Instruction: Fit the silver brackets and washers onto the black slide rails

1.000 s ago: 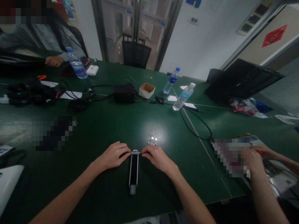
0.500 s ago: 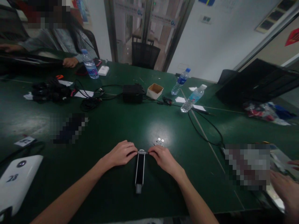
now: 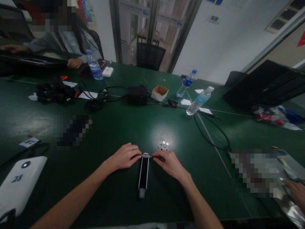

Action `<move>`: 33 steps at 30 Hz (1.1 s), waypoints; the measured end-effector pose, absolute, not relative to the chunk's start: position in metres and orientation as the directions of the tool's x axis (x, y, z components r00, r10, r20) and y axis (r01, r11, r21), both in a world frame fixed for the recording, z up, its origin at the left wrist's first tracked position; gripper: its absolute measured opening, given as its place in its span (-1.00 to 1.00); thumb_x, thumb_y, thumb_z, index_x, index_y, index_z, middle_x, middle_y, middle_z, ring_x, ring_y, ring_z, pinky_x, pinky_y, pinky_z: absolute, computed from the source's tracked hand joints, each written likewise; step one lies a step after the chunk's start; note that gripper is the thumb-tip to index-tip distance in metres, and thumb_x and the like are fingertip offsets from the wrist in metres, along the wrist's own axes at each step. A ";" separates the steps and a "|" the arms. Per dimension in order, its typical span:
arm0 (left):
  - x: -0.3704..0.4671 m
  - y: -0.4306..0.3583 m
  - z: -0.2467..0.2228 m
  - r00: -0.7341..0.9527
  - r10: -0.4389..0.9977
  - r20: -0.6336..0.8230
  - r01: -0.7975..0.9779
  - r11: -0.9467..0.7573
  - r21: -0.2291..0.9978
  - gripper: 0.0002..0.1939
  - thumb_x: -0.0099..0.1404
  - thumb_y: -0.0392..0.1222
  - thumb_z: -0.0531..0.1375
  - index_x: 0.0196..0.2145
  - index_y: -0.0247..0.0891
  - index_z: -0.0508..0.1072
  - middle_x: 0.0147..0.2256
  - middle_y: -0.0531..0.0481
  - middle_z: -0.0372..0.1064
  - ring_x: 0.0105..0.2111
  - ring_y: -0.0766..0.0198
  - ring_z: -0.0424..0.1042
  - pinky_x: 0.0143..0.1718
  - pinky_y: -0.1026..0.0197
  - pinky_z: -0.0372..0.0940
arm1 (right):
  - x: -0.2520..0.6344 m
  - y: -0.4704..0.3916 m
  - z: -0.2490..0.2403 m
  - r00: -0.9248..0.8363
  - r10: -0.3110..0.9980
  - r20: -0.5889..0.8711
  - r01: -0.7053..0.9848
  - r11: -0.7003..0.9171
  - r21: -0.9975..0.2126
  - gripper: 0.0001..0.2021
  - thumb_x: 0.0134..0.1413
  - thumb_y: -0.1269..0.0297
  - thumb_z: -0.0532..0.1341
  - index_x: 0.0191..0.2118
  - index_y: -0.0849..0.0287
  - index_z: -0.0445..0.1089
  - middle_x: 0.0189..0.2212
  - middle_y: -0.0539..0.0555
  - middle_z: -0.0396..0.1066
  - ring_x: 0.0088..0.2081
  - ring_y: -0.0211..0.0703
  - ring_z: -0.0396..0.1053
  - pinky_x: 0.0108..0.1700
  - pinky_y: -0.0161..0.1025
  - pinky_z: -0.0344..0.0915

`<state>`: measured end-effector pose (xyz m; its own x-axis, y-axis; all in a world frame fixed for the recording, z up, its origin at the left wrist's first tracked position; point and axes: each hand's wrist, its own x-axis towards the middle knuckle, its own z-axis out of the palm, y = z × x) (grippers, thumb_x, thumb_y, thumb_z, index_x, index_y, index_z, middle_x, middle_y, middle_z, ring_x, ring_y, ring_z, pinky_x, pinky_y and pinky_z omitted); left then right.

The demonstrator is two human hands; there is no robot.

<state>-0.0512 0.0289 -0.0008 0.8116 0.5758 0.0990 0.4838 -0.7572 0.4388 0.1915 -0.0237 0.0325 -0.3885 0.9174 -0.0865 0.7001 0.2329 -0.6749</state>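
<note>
A long narrow device (image 3: 143, 174) with a black face, silver edges and a grey end piece lies on the green table, its length pointing towards me. Across its far end sits a small metal crosspiece (image 3: 146, 156). My left hand (image 3: 126, 156) is closed, thumb and fingertips pinching the crosspiece's left end. At the opposite end, my right hand (image 3: 168, 160) pinches with its fingertips; a small dark thing shows under those fingers, too unclear to name. Just beyond my right hand lie several small washers and nuts (image 3: 164, 145).
A white power bank (image 3: 22, 184) marked 28 lies at left. Farther back are a black box (image 3: 137, 95), an open small carton (image 3: 159, 93), cables and water bottles (image 3: 200, 101). Another person's hand (image 3: 295, 192) is at the right edge; someone sits at a laptop, far left.
The view has shifted slightly. Both my hands stay at the crosspiece, and a dark patch now shows under my right fingers. The other person's hand at right has moved towards the edge.
</note>
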 end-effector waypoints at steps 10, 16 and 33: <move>-0.050 0.028 0.003 0.813 0.576 0.088 0.493 -0.761 0.423 -0.83 0.37 -0.25 0.08 -0.19 -0.28 0.47 -0.26 -0.03 0.43 -0.28 0.26 0.38 -0.24 0.21 0.19 | 0.184 -0.025 0.031 -0.367 0.926 -0.086 0.696 0.212 -0.686 -0.82 0.17 0.39 0.16 -0.16 0.15 0.47 -0.26 0.03 0.52 -0.25 -0.20 0.45 -0.15 -0.26 0.33; -0.050 0.028 0.001 0.811 0.572 0.123 0.481 -0.771 0.418 -0.78 0.41 -0.21 0.03 -0.21 -0.28 0.47 -0.29 -0.03 0.43 -0.30 0.27 0.38 -0.25 0.22 0.19 | 0.180 -0.025 0.025 -0.372 0.928 -0.039 0.690 0.248 -0.680 -0.81 0.14 0.43 0.17 -0.13 0.15 0.43 -0.27 0.04 0.50 -0.26 -0.22 0.43 -0.16 -0.27 0.33; -0.049 0.028 0.005 0.814 0.573 0.097 0.493 -0.769 0.408 -0.83 0.36 -0.27 0.09 -0.19 -0.29 0.47 -0.27 -0.04 0.44 -0.29 0.26 0.38 -0.24 0.21 0.19 | 0.179 -0.026 0.023 -0.375 0.927 0.013 0.764 0.318 -0.562 -0.89 0.15 0.35 0.20 -0.21 0.17 0.46 -0.31 0.08 0.47 -0.26 -0.13 0.41 -0.16 -0.21 0.31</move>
